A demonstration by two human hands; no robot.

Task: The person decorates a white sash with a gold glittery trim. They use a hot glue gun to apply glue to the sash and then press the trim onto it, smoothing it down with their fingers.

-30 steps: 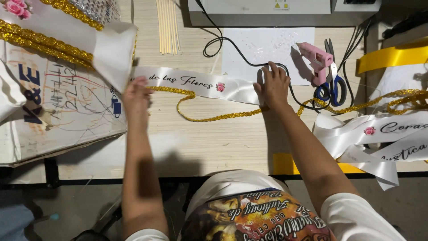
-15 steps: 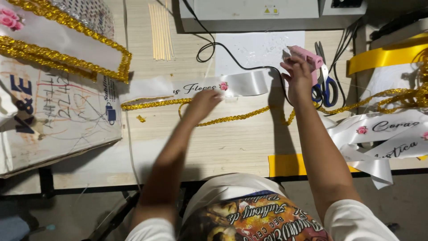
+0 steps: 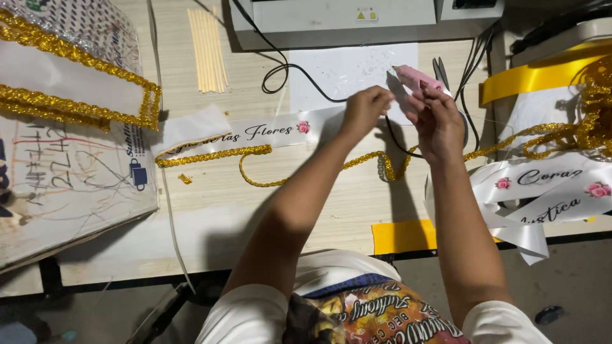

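Half a second ago my left hand was down on the gold trim with fingers reaching; now my left hand (image 3: 364,109) has come up beside my right, its fingers curled in toward the palm, though I cannot tell whether it pinches anything. My right hand (image 3: 438,121) was then just gripping the pink glue gun where it lay near the scissors; now it has lifted the pink glue gun (image 3: 415,79) and is closed around its body, the nozzle end poking out up and to the left, just above my left knuckles. Far out to the left of both hands lies the white sash with gold border (image 3: 70,89). Closer to my left hand, the white ribbon (image 3: 255,132) with black script and a small pink rose runs flat across the table and passes under that hand. Just below it the gold trim (image 3: 210,155) snakes along, looping under my forearms. Behind my right hand sit the scissors (image 3: 441,67), partly hidden. Off to the right of my right hand are more printed white ribbons (image 3: 542,181) and a yellow ribbon (image 3: 529,76).
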